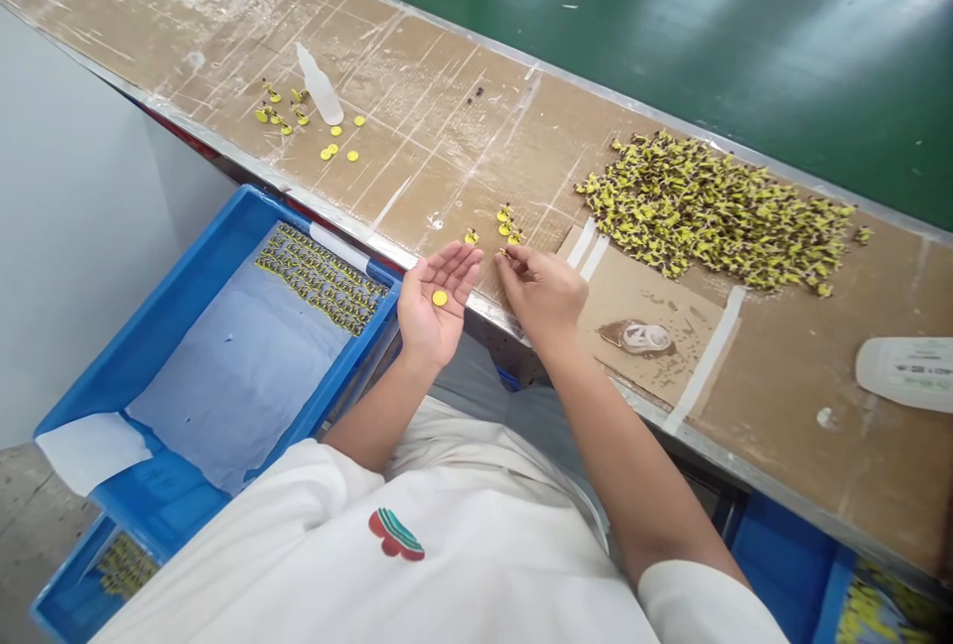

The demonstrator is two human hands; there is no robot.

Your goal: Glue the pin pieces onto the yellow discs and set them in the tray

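My left hand [437, 307] is palm up above the table's front edge, fingers stretched out. A round yellow disc [440, 298] lies on its palm. Beside it, my right hand [542, 289] is closed in a pinch, with a small yellow-and-brown piece [503, 252] at the fingertips; its exact shape is mostly hidden. Just beyond my hands, several small dark-and-yellow figures on yellow discs [506, 219] stand on the cardboard, and another figure [472, 237] sits near my left fingertips. To the right spreads a big heap of small yellow-and-brown pieces [715, 212].
A white dropper bottle [320, 86] stands among loose discs [352, 157] and figures at left. A blue tray [223, 227] with rows of figures [320, 277] is left of me. A wet smear marks a cardboard sheet [670, 307]; a white bottle [904, 373] lies far right.
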